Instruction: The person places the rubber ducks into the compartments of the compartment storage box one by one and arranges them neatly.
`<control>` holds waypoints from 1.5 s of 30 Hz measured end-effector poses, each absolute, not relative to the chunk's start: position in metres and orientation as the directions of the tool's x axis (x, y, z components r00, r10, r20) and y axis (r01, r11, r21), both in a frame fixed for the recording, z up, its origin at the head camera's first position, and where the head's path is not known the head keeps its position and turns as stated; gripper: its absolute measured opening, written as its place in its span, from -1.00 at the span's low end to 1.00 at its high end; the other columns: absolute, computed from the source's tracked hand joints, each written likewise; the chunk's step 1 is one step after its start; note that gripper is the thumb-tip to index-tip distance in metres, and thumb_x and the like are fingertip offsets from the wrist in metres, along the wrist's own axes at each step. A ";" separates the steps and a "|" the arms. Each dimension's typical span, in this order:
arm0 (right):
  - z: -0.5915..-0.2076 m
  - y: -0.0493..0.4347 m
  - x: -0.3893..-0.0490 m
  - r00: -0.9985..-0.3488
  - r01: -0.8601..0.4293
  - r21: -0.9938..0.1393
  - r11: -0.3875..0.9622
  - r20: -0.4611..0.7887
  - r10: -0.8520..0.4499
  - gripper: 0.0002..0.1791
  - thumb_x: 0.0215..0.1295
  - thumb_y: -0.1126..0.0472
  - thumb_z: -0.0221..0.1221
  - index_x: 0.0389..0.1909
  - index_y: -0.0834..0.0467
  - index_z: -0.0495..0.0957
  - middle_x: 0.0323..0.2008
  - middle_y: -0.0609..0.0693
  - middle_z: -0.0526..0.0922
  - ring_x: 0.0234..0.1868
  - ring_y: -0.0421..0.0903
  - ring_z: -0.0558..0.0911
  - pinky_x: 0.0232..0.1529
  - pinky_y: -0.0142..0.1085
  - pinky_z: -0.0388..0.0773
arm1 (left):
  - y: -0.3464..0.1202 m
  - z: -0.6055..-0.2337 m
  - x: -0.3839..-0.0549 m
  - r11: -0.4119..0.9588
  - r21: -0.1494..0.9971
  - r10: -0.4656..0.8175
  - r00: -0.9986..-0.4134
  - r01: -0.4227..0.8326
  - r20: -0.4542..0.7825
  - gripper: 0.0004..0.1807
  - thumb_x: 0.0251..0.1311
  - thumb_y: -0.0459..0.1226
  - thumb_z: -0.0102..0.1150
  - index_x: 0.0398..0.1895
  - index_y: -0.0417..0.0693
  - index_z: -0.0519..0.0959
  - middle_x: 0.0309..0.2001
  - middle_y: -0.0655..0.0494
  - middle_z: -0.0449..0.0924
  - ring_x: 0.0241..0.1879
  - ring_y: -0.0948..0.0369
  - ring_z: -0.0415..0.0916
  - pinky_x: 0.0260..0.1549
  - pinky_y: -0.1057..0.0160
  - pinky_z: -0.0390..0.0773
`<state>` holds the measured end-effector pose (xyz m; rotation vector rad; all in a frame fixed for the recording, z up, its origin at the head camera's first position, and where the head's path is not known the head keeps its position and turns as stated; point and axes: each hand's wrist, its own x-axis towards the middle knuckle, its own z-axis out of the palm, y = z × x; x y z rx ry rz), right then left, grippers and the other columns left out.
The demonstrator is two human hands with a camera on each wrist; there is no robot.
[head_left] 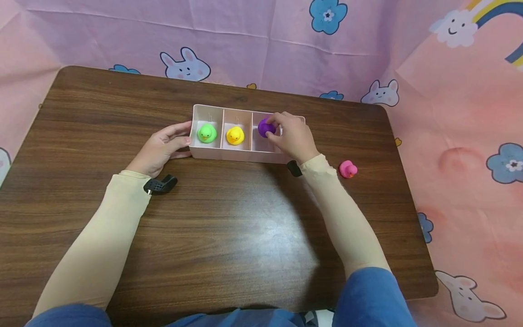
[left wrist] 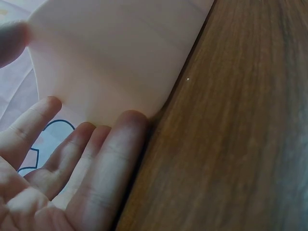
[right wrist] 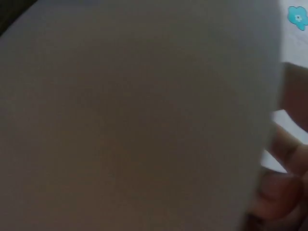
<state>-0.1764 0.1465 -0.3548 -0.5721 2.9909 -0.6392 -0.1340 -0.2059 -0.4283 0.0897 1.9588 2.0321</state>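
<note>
In the head view, a pale pink box (head_left: pixel 241 156) with three compartments lies on the table. A green toy duck (head_left: pixel 207 133) sits in its left compartment and a yellow toy duck (head_left: pixel 235 136) in the middle one. My right hand (head_left: pixel 295 137) pinches a purple toy duck (head_left: pixel 264 128) at the right compartment; fingers partly cover it. Whether the duck touches the compartment floor I cannot tell. My left hand (head_left: pixel 160 147) touches the box's left end, with fairly straight fingers (left wrist: pixel 113 168) in the left wrist view. The box wall (right wrist: pixel 144 115) fills most of the right wrist view.
A pink toy duck (head_left: pixel 348 169) lies on the brown wooden table (head_left: pixel 229 236), right of the box and close to my right forearm. Behind the table and along its right side hangs a printed cloth (head_left: pixel 253 41).
</note>
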 end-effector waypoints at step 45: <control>-0.365 0.130 -0.190 -0.924 -0.280 -0.318 0.906 -0.166 -0.344 -0.62 0.34 0.07 0.39 0.12 0.10 0.66 -0.08 0.02 0.76 -0.09 -0.04 0.64 0.02 -0.16 0.66 | -0.206 -0.429 -0.134 -0.028 0.983 0.268 -0.949 -0.183 -0.169 -0.35 0.48 -0.23 0.21 0.56 -0.11 0.29 0.52 -0.21 0.24 0.19 0.27 0.55 -0.01 0.34 0.71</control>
